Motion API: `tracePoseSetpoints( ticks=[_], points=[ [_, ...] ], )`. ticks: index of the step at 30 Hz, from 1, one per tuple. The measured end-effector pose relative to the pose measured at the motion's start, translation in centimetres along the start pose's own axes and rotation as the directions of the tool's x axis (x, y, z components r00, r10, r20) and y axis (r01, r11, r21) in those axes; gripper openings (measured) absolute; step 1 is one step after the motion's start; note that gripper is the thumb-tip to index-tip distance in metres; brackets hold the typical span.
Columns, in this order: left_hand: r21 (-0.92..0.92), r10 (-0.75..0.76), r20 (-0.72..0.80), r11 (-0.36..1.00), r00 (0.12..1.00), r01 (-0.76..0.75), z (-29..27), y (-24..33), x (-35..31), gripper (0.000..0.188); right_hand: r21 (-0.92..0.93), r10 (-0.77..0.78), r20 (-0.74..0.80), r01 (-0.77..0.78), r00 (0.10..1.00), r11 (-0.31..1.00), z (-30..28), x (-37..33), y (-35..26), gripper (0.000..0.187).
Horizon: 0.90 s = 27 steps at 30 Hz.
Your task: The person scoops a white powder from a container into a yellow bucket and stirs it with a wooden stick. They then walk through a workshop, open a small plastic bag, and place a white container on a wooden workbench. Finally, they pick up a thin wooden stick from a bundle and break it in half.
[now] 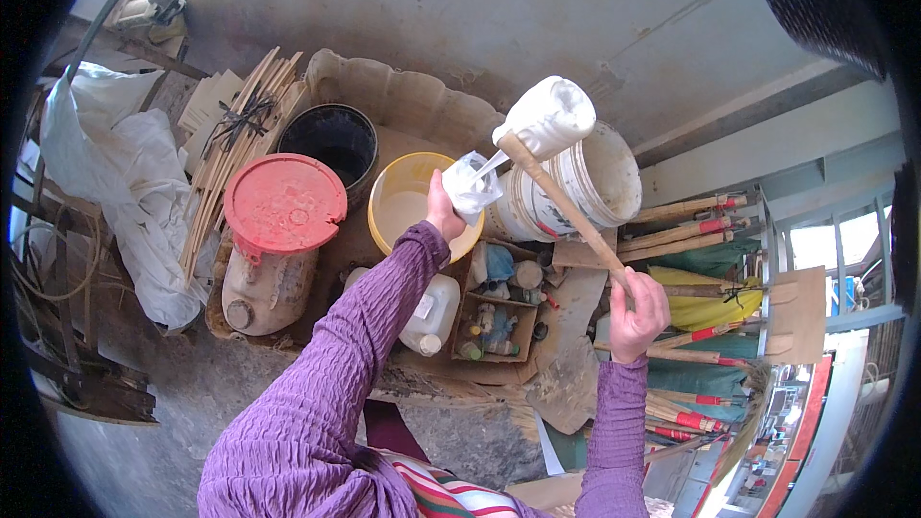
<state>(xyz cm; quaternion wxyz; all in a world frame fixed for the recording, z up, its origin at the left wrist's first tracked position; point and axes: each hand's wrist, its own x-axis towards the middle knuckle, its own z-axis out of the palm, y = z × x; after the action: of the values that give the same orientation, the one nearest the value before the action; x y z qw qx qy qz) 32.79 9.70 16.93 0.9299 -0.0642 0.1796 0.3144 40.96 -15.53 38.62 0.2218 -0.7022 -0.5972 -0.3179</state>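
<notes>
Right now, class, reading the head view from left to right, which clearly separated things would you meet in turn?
White sheeting, round red lid, yellow bucket, white plastic container, right hand gripping the wooden handle, brown board.

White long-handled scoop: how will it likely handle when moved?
Likely head-heavy: its bulky white head sits at the far end from the right hand. Probably stiff, since the wooden handle looks straight and solid. It may twist in the grip, as the head is much wider than the handle.
</notes>
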Motion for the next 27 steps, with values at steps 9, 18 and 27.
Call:
tracePoseSetpoints(
  ticks=[9, 18, 27],
  points=[
    [-0.001, 0.005, 0.017, 1.000, 1.000, -0.005, -0.60, -0.28, 0.29, 0.057, 0.001, 0.005, -0.006, -0.005, 1.000, 1.000, 0.04, -0.04, 0.12, 0.030],
    [0.004, 0.001, -0.004, 1.000, 1.000, -0.001, -0.58, -0.33, 0.00, 0.058, -0.002, 0.020, 0.002, -0.020, 1.000, 1.000, 0.37, -0.38, 0.48, 0.031],
    [0.005, -0.027, -0.013, 1.000, 1.000, 0.027, -1.09, -0.31, 0.05, 0.057, 0.003, 0.021, 0.009, -0.021, 1.000, 1.000, 0.39, -0.44, 0.57, 0.031]
  ],
)
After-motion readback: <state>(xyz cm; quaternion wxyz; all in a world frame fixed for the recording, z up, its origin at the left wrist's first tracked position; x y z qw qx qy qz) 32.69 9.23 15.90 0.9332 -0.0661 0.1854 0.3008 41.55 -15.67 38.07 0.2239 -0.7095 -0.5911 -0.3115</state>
